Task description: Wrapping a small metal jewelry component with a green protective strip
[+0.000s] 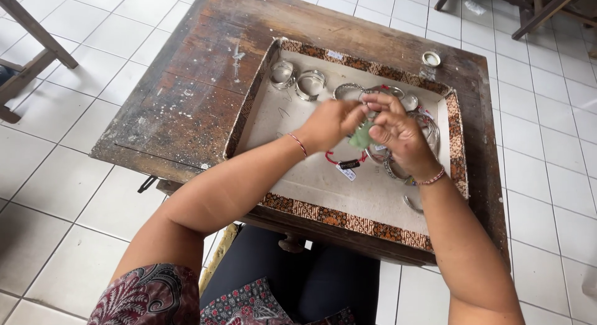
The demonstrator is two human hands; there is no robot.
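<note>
We have both hands up over the middle of the tray (252,101), which sits toward the right edge of the worn wooden counter (186,107). Our left hand (329,123) and right hand (398,132) meet around a small pale green cloth (361,137). The left grip is closed, fingertips pinching one side of the cloth; the right grip is closed too, thumb and fingers pinched at the cloth's other side, and whether a small piece is tucked inside it we cannot tell, since the fingers hide it. The cloth hangs clear of the tray floor, between the two hands.

To do this well, we judge it best to keep the cloth folded tight over whatever we rub, work with short strokes, and stay low over the tray so a dropped piece lands inside it.

The tray is shallow, pale inside, with a patterned brown rim. Along its far edge lie two silver bangles (297,79), side by side, and more bangles (348,89) run toward the far right corner. Under our right hand a cluster of rings and bangles (429,129) overlaps. A red cord with tags (346,166) lies just below the hands. One loose curved piece (411,205) rests near the tray's near right edge. Outside the tray, a small round tin (431,58) stands by the counter's far right corner
</note>
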